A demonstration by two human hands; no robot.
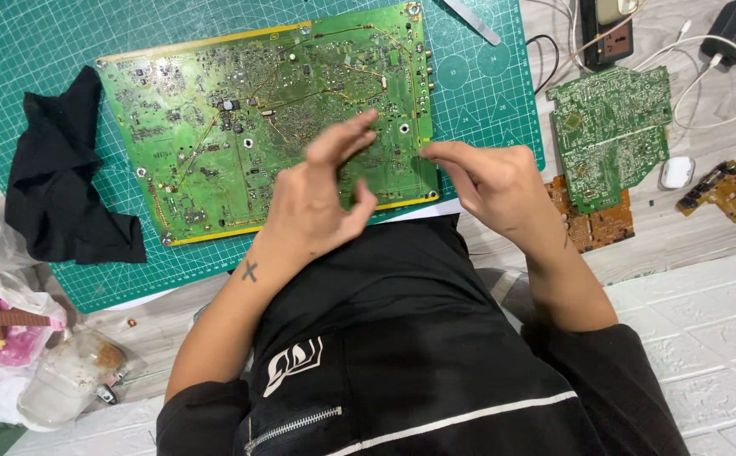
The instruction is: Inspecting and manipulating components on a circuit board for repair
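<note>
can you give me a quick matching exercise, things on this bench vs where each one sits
Things:
1. large green circuit board
2. black cloth
3. smaller green circuit board
4. right hand

Places:
a. off the mat, on the wooden surface at right
b. at the large board's right edge
c. on the cutting mat's left part
d. middle of the green cutting mat

Pairs: 1-d, 2-c, 3-a, 4-b

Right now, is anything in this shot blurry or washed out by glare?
Head view: the left hand is slightly motion-blurred at the fingers; the large green circuit board and cutting mat are sharp and evenly lit, no strong glare; soft shadows only; straight mat edges bow a little from the wide lens.
</note>
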